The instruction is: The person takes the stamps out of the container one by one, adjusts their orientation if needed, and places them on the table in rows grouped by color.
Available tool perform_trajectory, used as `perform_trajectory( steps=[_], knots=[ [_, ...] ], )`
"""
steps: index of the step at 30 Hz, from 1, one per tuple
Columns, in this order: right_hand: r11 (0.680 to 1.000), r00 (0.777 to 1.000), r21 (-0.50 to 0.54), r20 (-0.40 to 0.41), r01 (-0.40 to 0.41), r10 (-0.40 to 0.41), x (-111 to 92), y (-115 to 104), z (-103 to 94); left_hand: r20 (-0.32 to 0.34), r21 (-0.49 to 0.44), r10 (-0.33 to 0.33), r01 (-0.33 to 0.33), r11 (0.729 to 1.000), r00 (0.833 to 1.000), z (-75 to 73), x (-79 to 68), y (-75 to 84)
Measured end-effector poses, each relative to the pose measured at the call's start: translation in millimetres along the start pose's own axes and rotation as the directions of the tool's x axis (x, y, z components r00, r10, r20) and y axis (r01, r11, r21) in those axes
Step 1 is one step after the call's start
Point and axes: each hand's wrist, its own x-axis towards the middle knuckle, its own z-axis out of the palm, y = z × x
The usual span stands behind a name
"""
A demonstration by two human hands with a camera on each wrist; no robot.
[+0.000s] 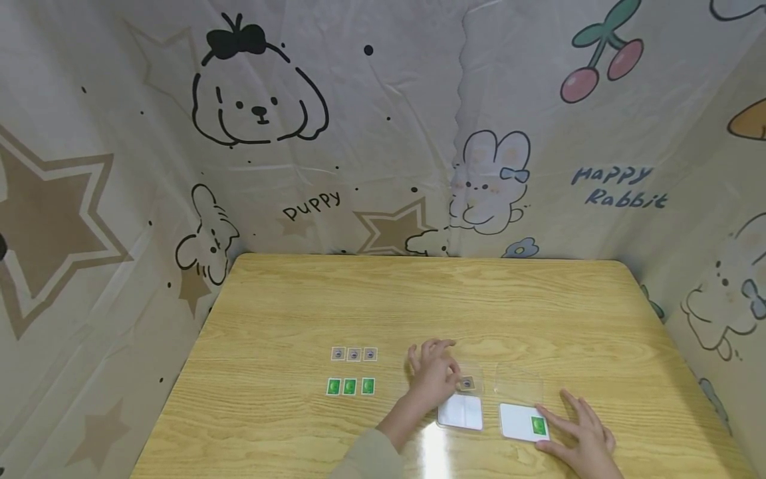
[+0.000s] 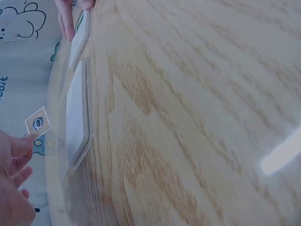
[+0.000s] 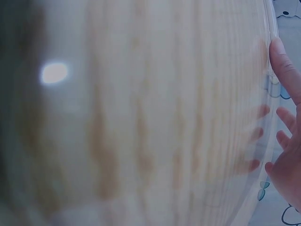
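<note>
Over the left flat case [image 1: 459, 412], my left hand [image 1: 429, 376] pinches a small square tan card [image 2: 37, 123] between thumb and fingertips. A dark blue and white round picture shows on that card. The case has a white base, and its clear lid lies folded back on the far side. My right hand [image 1: 583, 436] is at the right-hand case [image 1: 516, 422], with index finger and thumb touching its two right corners and the other fingers spread. On that case's white base, near the right end, lies a small green card [image 1: 539, 426].
Left of my left hand lie a row of three tan cards [image 1: 354, 354] and, nearer to me, a row of three green cards [image 1: 350, 386]. The wooden table [image 1: 287, 299] meets a printed cloth [image 1: 383, 120] along its back and sides.
</note>
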Motion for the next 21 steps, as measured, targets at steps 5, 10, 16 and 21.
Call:
perform_trajectory(
  steps=[5,10,16,21],
  knots=[
    [1.000,1.000,-0.005,0.019,-0.016,0.016,0.0,0.7,0.1,-0.001,-0.005,-0.008,0.008,1.000,1.000,-1.9,-0.1,-7.2],
    [0.999,0.999,-0.015,0.035,-0.031,0.032,0.3,1.7,-0.3,-0.018,0.023,-0.002,0.003,1.000,1.000,-3.7,0.4,-16.6],
    [0.999,0.997,-0.018,0.059,-0.051,0.052,0.1,1.7,-0.9,-0.012,0.014,-0.020,0.020,1.000,1.000,-11.7,0.5,-25.1],
    [0.999,0.998,-0.020,0.048,-0.042,0.043,-0.2,2.1,0.4,-0.013,0.017,-0.044,0.045,0.999,0.999,-18.8,1.9,-28.5]
  ],
)
